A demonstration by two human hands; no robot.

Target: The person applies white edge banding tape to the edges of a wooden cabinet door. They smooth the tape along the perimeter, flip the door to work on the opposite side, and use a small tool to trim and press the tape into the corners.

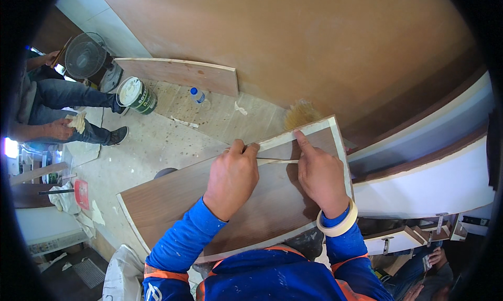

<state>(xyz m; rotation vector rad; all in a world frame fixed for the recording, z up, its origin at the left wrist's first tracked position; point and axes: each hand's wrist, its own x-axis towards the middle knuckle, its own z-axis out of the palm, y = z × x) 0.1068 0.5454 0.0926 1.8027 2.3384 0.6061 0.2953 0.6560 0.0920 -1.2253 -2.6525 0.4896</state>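
A wood-veneer board point(167, 196) with pale strips along its edges lies tilted in front of me. My left hand point(233, 178) is at its far edge, fingers curled, pinching a narrow pale tape strip point(277, 160). This strip crosses to my right hand point(319, 178), whose index finger presses on the edge strip near the far right corner; the other fingers are curled at the narrow strip, partly hidden. A roll of tape point(346, 222) hangs around my right wrist.
A brown wall panel point(367, 44), leaning board point(173, 76), paint bucket point(141, 99), bottle point(198, 97), fan point(85, 57) and red dustpan point(81, 193) surround me. A co-worker point(57, 97) is at left, another point(432, 269) at lower right. Curved white panels point(419, 180) stand at right.
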